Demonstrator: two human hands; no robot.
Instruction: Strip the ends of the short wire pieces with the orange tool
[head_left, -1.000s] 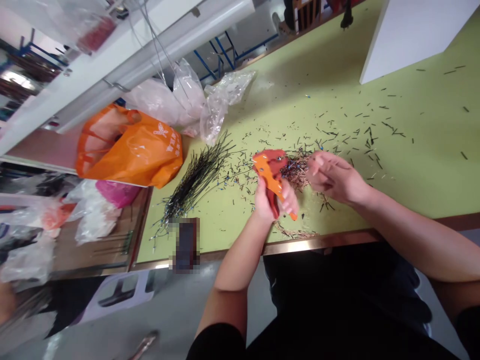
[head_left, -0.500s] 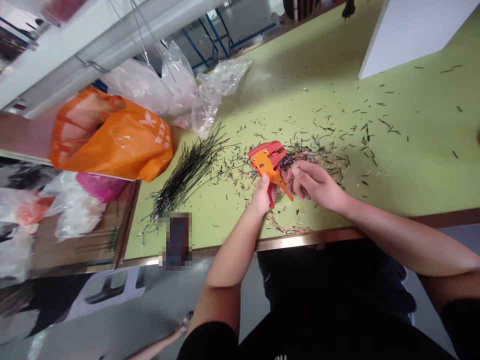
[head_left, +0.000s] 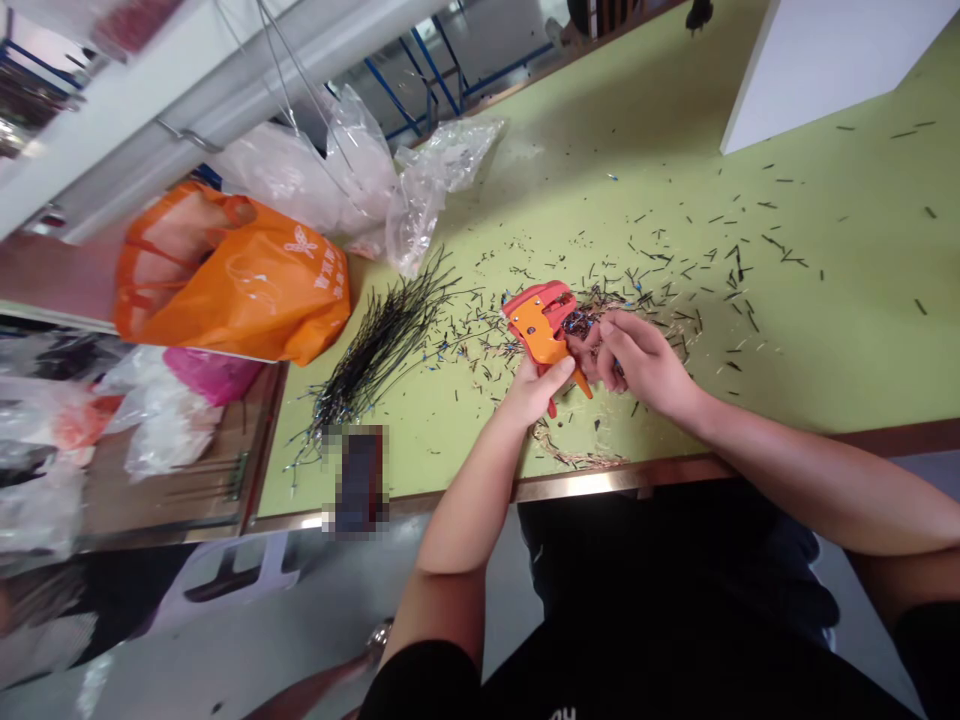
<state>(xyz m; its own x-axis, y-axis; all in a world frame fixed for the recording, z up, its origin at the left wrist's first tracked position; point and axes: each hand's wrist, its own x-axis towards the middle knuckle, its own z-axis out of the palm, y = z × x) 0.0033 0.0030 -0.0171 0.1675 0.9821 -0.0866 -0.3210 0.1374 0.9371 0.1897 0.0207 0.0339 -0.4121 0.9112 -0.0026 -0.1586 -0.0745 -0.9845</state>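
While the left hand (head_left: pixel 538 392) is wrapped around the orange-and-red wire stripper (head_left: pixel 536 325) above the desk (head_left: pixel 862 300), handles (head_left: pixel 583 384) slanting toward the near edge, the right hand (head_left: pixel 641 362) sits just beside them, fingers curled; whether they pinch anything cannot be determined. Black wires (head_left: pixel 375 345) lie leftward, nearer the left hand.

From where I stand, a hand could slide right over the flat scraps (head_left: pixel 739 265), in front of the white board (head_left: pixel 817 75); leftward, the wire bundle (head_left: pixel 375 345) and bulky orange bag (head_left: pixel 262 295) block the way.
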